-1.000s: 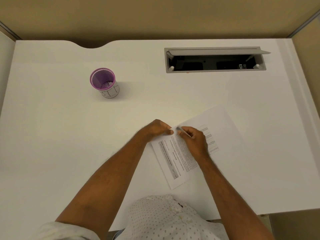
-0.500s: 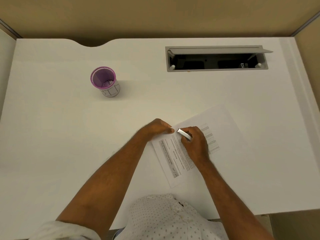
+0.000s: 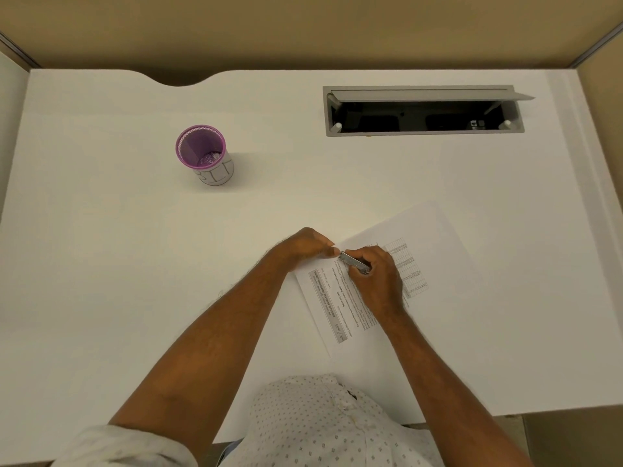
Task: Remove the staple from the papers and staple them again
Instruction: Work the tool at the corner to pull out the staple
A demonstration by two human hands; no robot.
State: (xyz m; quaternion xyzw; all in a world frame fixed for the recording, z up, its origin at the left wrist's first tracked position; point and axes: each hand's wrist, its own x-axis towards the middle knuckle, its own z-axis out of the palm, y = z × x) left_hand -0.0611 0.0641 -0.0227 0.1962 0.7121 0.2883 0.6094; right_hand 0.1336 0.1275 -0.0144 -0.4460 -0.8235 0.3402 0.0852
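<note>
Printed papers (image 3: 340,301) lie tilted on the white desk in front of me. My left hand (image 3: 305,246) pinches their upper left corner, fingers closed on the sheets. My right hand (image 3: 379,281) rests on the papers and grips a small silver stapler (image 3: 354,262), whose tip points at that same corner, right beside my left fingertips. The staple itself is too small to make out.
A purple mesh cup (image 3: 205,156) with small metal bits inside stands at the back left. An open grey cable tray (image 3: 423,111) is sunk into the desk (image 3: 101,264) at the back right. Beige partition walls close off the far side.
My right hand has turned slightly and brought the silver stapler's tip closer to the corner held by my left hand. The papers and left hand stay put.
</note>
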